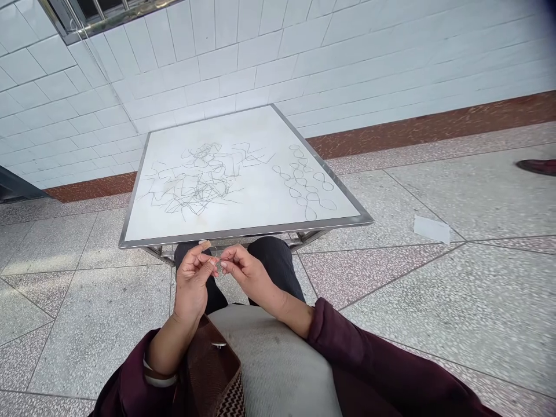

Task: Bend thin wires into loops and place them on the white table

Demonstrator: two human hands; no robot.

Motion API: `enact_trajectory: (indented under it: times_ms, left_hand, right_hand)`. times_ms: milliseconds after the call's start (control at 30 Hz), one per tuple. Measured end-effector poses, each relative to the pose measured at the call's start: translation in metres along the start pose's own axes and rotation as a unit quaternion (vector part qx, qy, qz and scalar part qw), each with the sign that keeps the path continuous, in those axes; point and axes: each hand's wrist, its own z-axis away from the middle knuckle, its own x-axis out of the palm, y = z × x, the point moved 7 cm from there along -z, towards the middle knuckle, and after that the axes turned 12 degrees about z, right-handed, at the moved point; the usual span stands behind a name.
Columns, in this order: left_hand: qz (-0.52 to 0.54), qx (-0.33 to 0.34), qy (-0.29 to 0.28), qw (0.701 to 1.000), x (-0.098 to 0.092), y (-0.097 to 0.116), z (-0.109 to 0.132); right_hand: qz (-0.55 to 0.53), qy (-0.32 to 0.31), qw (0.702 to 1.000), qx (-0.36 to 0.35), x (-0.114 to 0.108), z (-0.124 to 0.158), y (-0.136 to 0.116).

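Just in front of the table's near edge, my left hand (193, 285) and my right hand (248, 274) meet over my lap. A thin wire (214, 249), bent into a small loop, shows between them. Both hands pinch it between thumb and fingers; its ends are hidden by the fingertips. Tan tape seems to wrap a fingertip of my left hand. On the white table (256, 217) beyond lies a tangled pile of bent wires (202, 188) at left. Several wires twisted into figure-eight loops (304, 188) lie in a group at right.
The table has a grey metal rim and stands close to a white tiled wall (243, 63). My knees are under its near edge. A pale flat piece (431, 229) lies on the speckled floor to the right. Part of a dark shoe (537, 167) shows at far right.
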Motion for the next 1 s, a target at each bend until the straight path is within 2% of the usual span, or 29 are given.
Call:
enact_trajectory:
  times_ms: [233, 500, 700, 833, 1000]
  left_hand:
    - [-0.003, 0.003, 0.005, 1.0, -0.003, 0.0, 0.0]
    - [0.01, 0.028, 0.048, 0.998, -0.006, 0.009, 0.001]
    - [-0.044, 0.036, 0.009, 0.998, -0.004, 0.01, 0.0]
    - [-0.064, 0.03, 0.001, 0.997, -0.007, 0.007, -0.001]
    - [-0.057, -0.012, -0.011, 0.998, -0.008, 0.0, -0.003]
  right_hand:
    - [-0.01, -0.006, 1.0, 0.007, 0.0, -0.001, 0.002]
    - [-0.072, -0.07, 0.993, 0.061, 0.002, -0.002, 0.001]
    - [-0.031, -0.049, 0.997, 0.049, 0.002, -0.001, 0.005]
    - [-0.048, -0.074, 0.995, 0.052, 0.004, -0.001, 0.007]
    - [-0.07, -0.094, 0.991, 0.067, 0.003, -0.001, 0.008]
